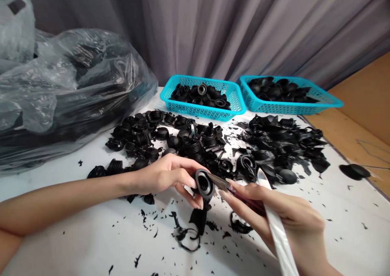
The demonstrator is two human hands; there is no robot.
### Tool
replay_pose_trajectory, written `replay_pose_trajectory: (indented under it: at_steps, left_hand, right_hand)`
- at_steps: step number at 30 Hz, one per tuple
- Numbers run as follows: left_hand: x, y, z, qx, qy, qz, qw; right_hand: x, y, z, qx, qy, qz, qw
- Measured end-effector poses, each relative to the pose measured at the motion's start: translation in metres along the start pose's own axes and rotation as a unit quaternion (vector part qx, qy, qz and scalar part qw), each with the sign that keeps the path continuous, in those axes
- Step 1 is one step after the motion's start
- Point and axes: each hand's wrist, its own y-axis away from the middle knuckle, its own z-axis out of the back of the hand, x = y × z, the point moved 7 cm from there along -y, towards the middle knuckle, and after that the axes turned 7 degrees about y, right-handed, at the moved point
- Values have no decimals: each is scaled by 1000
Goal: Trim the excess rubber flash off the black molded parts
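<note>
My left hand [175, 176] is closed on a black ribbed rubber bellows [204, 185], its round opening turned toward me. In my right hand [283, 211] is a small metal blade [217, 181] with a dark reddish handle; whether it is a knife or one half of scissors I cannot tell. The blade's tip meets the rim of the bellows. A long whitish strip [278, 235] with a shiny tip also runs through my right hand. Below the bellows, a thin black rubber ring [189, 243] and black scraps lie on the white table [100, 235].
Behind my hands are a heap of black bellows [191, 148] and another heap [280, 142] on the right. Two blue baskets [201, 112] [292, 107] of black parts stand at the back. A large clear plastic bag [91, 77] fills the left, before a grey curtain [195, 28].
</note>
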Motion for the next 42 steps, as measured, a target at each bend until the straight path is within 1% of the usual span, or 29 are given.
replay_pose_trajectory:
  at_steps: [5, 11, 15, 20, 25, 28, 33, 38, 42]
  left_hand:
    - [0, -1, -1, 13, -11, -5, 1000]
    - [-2, 0, -2, 17, -36, -3, 999]
    - [-1, 0, -3, 19, -49, 4, 999]
    - [1, 0, -3, 20, -34, 10, 999]
    - [1, 0, -2, 16, -17, -2, 1000]
    - [1, -1, 0, 9, -5, -13, 1000]
    - [2, -2, 1, 7, -2, -10, 1000]
    - [2, -1, 1, 10, -10, -10, 1000]
    - [1, 0, 0, 6, -16, -11, 1000]
  right_hand:
    - [-1, 1, 1, -1, 0, 3, 1000]
    - [-4, 5, -1, -5, -6, -15, 1000]
    - [-3, 4, -3, 0, -6, -11, 1000]
    - [-1, 2, 0, 1, 3, 9, 1000]
    - [-5, 3, 5, -11, -12, -9, 1000]
    - [-6, 3, 4, -11, -14, -14, 1000]
    - [-9, 5, 0, -1, -8, -24, 1000]
    - [-7, 5, 0, -10, 0, -11, 1000]
    - [-4, 2, 0, 12, 33, -8, 999]
